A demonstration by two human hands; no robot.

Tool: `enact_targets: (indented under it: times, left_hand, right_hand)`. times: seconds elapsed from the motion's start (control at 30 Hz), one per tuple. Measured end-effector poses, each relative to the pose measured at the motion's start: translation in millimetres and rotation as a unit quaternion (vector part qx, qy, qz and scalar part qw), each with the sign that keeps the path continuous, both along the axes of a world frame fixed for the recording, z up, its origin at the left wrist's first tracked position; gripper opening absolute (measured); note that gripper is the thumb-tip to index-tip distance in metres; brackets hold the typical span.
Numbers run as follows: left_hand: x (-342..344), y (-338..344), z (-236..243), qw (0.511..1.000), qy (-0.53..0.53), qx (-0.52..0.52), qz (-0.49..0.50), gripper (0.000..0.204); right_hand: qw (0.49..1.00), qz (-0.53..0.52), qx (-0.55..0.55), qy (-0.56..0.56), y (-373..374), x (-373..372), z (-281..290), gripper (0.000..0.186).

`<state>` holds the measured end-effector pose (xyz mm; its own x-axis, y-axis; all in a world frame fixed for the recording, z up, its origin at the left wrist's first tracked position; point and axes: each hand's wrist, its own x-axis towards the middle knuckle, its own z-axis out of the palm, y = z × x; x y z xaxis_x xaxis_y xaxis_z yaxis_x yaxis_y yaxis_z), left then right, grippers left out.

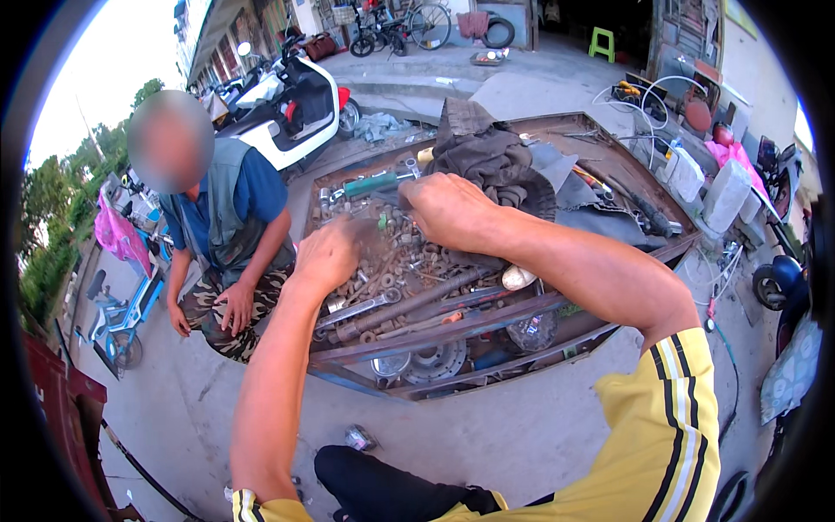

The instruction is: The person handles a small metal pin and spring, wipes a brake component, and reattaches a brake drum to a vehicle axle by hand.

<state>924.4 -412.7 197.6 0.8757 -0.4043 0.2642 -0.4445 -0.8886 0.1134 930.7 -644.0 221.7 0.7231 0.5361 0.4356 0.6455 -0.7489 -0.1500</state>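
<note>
A rusty metal tray (pixel 452 326) holds a jumble of nuts, bolts and small parts (pixel 383 261), with a green-handled tool (pixel 370 184), a wrench (pixel 357 309), long bars and dark cloth (pixel 477 152). My left hand (pixel 326 252) is over the small parts, fingers curled and partly blurred; what it grips, if anything, is unclear. My right hand (pixel 444 207) is higher and farther right, beside the cloth, fingers closed around something hidden or too blurred to name.
A person (pixel 230 235) in a dark vest crouches at the left of the tray. Scooters (pixel 296 113), bicycles (pixel 130 313) and a green stool (pixel 602 45) stand around. Concrete blocks (pixel 722 196) and hoses are at right, a red metal object (pixel 61 400) at lower left.
</note>
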Motion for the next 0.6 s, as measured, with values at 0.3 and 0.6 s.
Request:
enact_targets:
  times: [0.3,0.6]
  left_hand:
    - [-2,-7,10,0.999,-0.029,0.009,0.033,0.02]
    - [2,9,-4,0.993,-0.011,-0.107,0.047,0.023]
  right_hand:
    - [0.983,0.027,0.138,0.115,1,1,-2,0.022]
    - [0.973,0.032,0.157,0.167,4,0,-1,0.022]
